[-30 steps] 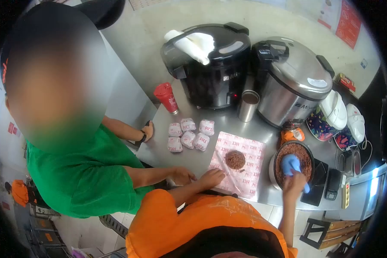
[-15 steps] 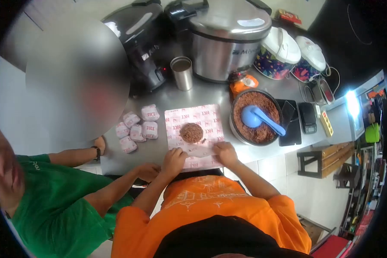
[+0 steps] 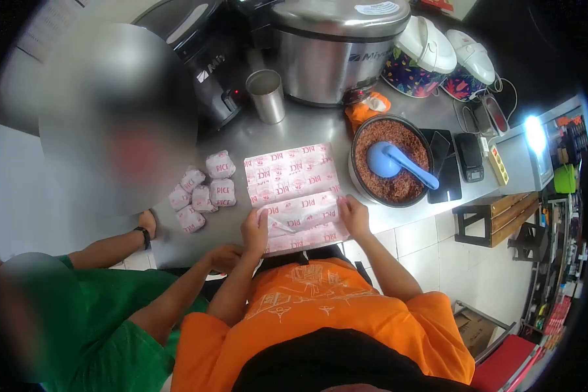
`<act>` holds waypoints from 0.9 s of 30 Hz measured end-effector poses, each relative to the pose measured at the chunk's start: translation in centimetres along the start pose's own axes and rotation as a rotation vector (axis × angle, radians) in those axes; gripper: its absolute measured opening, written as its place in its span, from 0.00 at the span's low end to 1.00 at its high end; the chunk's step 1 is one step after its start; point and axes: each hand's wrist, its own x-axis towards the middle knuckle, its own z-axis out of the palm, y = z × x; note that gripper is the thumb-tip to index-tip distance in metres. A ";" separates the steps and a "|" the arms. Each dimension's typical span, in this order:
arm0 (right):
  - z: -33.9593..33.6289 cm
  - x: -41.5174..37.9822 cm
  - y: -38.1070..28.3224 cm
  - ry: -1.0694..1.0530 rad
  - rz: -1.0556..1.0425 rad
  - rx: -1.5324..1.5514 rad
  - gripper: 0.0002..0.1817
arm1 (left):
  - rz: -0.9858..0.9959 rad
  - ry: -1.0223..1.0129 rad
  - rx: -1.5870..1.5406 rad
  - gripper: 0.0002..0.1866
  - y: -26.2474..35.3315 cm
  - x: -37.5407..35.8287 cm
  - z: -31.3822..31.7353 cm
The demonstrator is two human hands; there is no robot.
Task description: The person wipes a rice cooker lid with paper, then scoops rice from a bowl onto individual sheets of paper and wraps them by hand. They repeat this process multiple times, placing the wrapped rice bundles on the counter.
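A printed wrapping paper (image 3: 291, 173), white with red lettering, lies on the counter before me, its near part folded over. The round portion of brown rice is hidden beneath this fold. My left hand (image 3: 255, 230) pinches the fold's left edge, thumb on top. At the opposite edge my right hand (image 3: 354, 215) grips the same paper with closed fingers. Right of the paper stands a dark-rimmed pot of reddish-brown rice (image 3: 398, 189), with a blue scoop (image 3: 402, 166) resting in it. Several wrapped rice packets (image 3: 221, 164) are grouped on the left.
Behind the paper are a metal cup (image 3: 266, 98), a big steel rice cooker (image 3: 333, 62) and a black cooker (image 3: 206, 72). A black scale (image 3: 469, 158) and a yellow power strip (image 3: 498, 164) sit right. A person in a green shirt (image 3: 111, 307) is close on my left.
The near part of the paper has come up and over the rice portion, which was visible before. Both hands have risen slightly with the paper's edges, and the right has shifted a little rightward.
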 end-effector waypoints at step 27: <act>4.2 -1.4 -4.6 -0.395 -0.696 -0.231 0.34 | 0.570 -0.525 0.244 0.08 5.2 5.3 0.6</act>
